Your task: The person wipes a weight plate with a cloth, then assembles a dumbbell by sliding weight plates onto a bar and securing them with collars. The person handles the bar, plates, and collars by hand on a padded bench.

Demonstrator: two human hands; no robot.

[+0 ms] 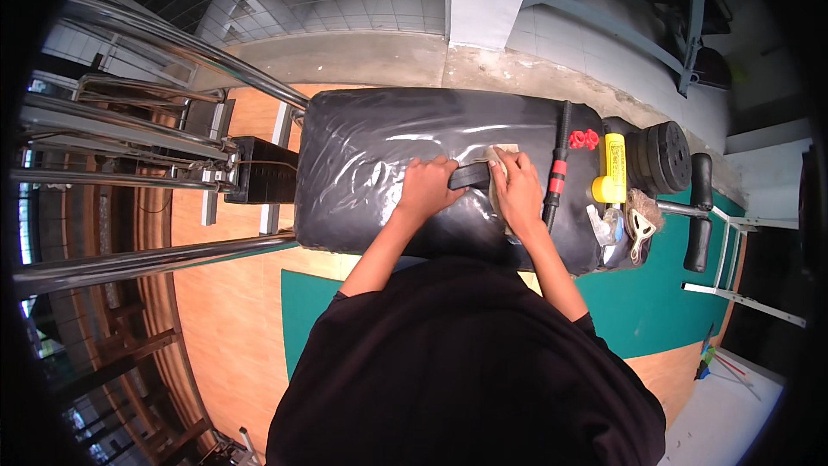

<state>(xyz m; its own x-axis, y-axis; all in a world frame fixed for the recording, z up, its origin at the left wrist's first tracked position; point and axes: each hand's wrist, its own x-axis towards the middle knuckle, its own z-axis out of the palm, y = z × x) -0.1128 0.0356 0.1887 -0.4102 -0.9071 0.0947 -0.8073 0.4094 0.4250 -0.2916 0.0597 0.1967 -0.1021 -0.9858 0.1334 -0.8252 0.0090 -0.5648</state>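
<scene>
Plainly, head view: dark bar [468,176], over the desk's [358,142] middle. Likely fault: bar slipping, should the left hand [429,185] slacken. Left hand: clenched on one end. Right hand [519,194]: holding cloth [495,190] to the other. Forearms [373,259] converge from below, backs of hands upward.

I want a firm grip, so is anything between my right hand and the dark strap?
Yes: a beige cloth sits between your right hand and the dark strap, at the strap's right end. Nothing visible stands between your left hand and its other end.
</scene>
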